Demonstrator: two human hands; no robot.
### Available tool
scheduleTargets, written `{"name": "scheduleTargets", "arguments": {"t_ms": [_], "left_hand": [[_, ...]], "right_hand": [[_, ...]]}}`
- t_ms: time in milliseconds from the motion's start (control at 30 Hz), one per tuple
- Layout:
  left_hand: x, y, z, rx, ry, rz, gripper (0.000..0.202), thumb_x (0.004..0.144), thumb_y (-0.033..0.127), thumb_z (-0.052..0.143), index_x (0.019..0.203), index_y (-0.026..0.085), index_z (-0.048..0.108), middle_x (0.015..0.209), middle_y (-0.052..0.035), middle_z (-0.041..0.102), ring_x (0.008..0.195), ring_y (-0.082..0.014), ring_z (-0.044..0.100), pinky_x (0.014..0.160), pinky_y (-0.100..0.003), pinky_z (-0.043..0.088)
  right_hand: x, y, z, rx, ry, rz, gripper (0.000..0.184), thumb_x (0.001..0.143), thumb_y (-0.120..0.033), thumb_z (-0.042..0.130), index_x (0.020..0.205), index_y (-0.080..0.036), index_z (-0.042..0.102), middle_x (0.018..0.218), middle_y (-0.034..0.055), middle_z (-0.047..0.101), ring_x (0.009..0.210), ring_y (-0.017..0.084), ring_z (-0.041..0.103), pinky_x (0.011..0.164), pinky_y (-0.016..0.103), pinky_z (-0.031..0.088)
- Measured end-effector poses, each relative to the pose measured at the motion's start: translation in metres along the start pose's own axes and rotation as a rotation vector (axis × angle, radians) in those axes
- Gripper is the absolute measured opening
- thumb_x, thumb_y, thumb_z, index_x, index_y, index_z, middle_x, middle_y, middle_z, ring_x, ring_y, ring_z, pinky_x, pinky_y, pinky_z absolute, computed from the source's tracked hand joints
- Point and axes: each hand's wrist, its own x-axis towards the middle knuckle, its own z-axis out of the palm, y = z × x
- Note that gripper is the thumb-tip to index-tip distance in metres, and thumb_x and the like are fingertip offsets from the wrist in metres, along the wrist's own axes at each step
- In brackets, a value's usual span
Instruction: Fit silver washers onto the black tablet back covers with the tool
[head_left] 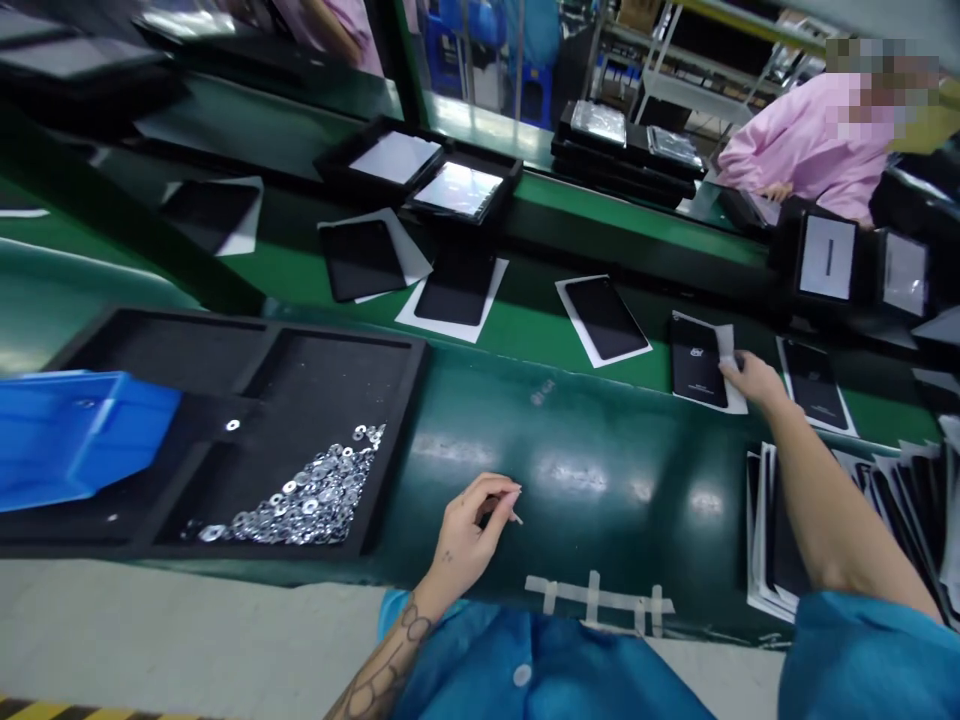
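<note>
We see the right grip (754,382) reaching forward to the right edge of a dark panel (694,372) with pale markings, which lies on a white sheet (735,402). Its fingers are drawn close together at this edge, where the sheet's far corner is turned up; we cannot tell whether they pinch the sheet or only press on it. Just right of this grip we note a second marked panel (817,385); to its left lies a plain black panel (607,318), also on white backing. All three rest on the green strip (525,350) beyond the surface (487,430). Nearer the body than the right grip, beside the forearm, stands a stack (761,545) of sheets and dark panels.

The left grip (466,530) hangs above the surface, thumb and forefinger tips nearly meeting; we cannot tell whether anything is held between them. To its left we find a divided black tray (397,420) with heaped metal rings (322,500) and a blue bin (75,440); to its right, nearer the body, pale tape strips (600,597).
</note>
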Motion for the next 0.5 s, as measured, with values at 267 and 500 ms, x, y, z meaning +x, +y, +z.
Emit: {"name": "scheduleTargets", "arguments": {"t_ms": [267, 500], "left_hand": [[0.022, 0.001, 0.008, -0.070, -0.066, -0.009, 0.018, 0.108, 0.030, 0.065, 0.105, 0.017, 0.077, 0.105, -0.0072, 0.071, 0.062, -0.0100, 0.068, 0.058, -0.026, 0.067], [0.027, 0.000, 0.011, -0.090, -0.075, -0.007, 0.021, 0.109, 0.031, 0.064, 0.106, 0.016, 0.076, 0.105, -0.0071, 0.070, 0.064, -0.0091, 0.067, 0.058, -0.023, 0.066]], "right_hand": [[0.003, -0.102, 0.052, -0.338, 0.049, -0.307, 0.058, 0.107, -0.052, 0.053, 0.156, -0.020, 0.051, 0.154, 0.0241, 0.053, 0.119, 0.036, 0.069, 0.100, 0.045, 0.054], [0.008, -0.181, 0.086, -0.278, -0.167, -0.310, 0.040, 0.106, -0.028, 0.052, 0.143, -0.016, 0.061, 0.143, 0.0232, 0.064, 0.127, 0.035, 0.067, 0.108, 0.044, 0.051]]}}
